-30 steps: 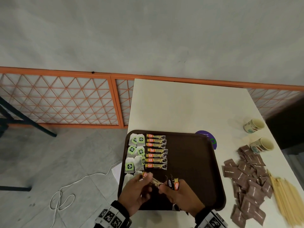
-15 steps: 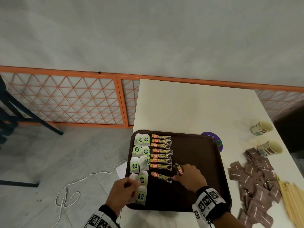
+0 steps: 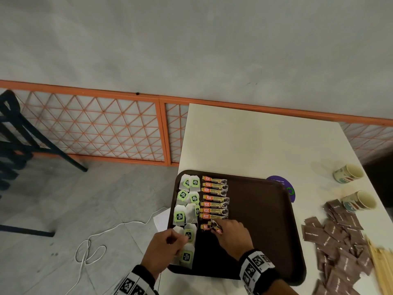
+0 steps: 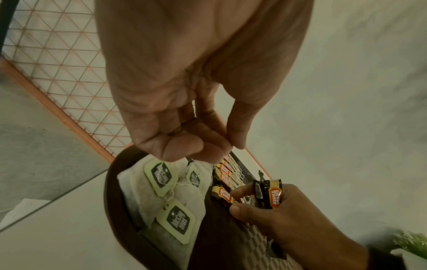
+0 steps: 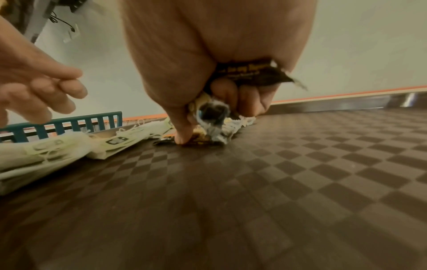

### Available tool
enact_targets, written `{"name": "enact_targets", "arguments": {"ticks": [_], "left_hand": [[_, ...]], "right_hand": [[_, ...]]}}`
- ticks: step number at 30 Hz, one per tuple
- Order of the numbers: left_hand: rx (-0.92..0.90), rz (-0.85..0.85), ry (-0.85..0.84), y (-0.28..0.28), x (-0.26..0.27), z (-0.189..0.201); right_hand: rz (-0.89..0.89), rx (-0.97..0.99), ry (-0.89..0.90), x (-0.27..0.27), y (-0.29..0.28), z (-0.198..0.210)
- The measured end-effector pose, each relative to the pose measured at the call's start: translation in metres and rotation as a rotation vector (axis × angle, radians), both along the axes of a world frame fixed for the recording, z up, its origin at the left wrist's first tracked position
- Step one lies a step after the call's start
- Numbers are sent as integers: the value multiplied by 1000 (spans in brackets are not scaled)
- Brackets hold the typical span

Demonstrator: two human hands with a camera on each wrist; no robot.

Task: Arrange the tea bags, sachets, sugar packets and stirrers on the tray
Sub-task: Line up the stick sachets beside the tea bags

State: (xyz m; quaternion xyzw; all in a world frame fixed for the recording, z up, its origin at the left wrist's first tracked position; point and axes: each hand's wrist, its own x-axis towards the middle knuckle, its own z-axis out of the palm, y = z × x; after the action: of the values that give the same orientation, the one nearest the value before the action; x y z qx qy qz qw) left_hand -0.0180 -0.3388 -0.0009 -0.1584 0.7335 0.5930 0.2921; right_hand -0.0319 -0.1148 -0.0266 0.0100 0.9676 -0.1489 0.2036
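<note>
So our left hand [image 3: 164,245] has let go of the sachet it was passing over a second ago. Now it hangs over the tea bags [image 3: 187,209], which sit right under and ahead of its knuckles, fingers loosely curled with nothing in them.

Just to the right of it, the newest coffee sachet [image 3: 205,226] is down on the tray [image 3: 259,220], next in line below the sachet column [image 3: 214,198]. That's the change: half a second back it was lying crooked, and now our right hand [image 3: 230,236] is pressing a fingertip on it to square it up. The same hand is gripping a few spare sachets [image 4: 269,193] bunched against its palm, so the column probably isn't finished yet.

Well off to the right of that hand, on the counter [image 3: 255,141], the brown sugar packets [image 3: 340,241] are in a loose heap and the wooden stirrers [image 3: 380,269] lie beyond them, none on the tray. So we're maybe halfway: two of four kinds placed.
</note>
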Motion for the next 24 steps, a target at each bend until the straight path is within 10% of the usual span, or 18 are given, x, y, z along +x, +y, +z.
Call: {"name": "enact_targets", "arguments": {"ticks": [7,24], "left_hand": [[44,-25,21,7,-4,10],[189,-356,316,47,-16,35]], "right_hand": [[-248,-378,26,7,4,24],[-77,-939,-529,32,6,83]]}}
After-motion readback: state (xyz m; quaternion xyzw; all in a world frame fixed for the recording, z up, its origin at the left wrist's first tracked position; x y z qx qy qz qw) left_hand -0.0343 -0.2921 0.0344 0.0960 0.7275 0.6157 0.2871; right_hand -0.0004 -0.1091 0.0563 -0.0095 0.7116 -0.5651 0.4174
